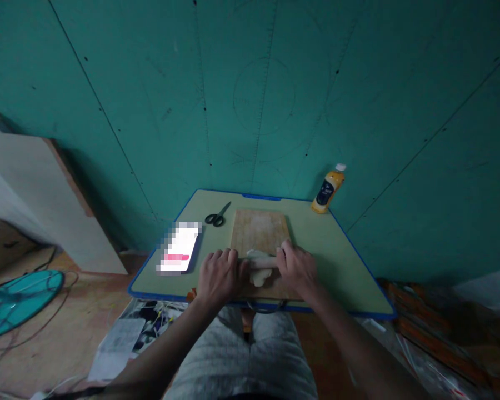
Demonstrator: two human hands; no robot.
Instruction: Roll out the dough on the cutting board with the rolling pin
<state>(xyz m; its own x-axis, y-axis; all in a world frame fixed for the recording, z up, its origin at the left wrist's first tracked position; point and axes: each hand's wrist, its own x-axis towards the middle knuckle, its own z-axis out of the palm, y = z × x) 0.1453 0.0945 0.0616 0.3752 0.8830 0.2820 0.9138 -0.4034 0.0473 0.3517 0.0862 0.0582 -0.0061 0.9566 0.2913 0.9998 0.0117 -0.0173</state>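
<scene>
Both ends of a pale rolling pin (263,263) are gripped, the left end by my left hand (220,273) and the right end by my right hand (296,268). Beneath the pin lies a flattened piece of whitish dough (259,276), showing in front of and behind it. The dough rests on a wooden cutting board (260,228), whose upper part has a pale, floury look. My fingers are wrapped round the pin, so its ends are mostly covered.
The board lies on a small pale-green table (337,261) with a blue rim. Black-handled scissors (217,216) lie left of the board, and a phone or tablet with a lit screen (180,247) is nearer the left edge. An orange bottle (328,190) stands at the back right, before the green wall (250,94).
</scene>
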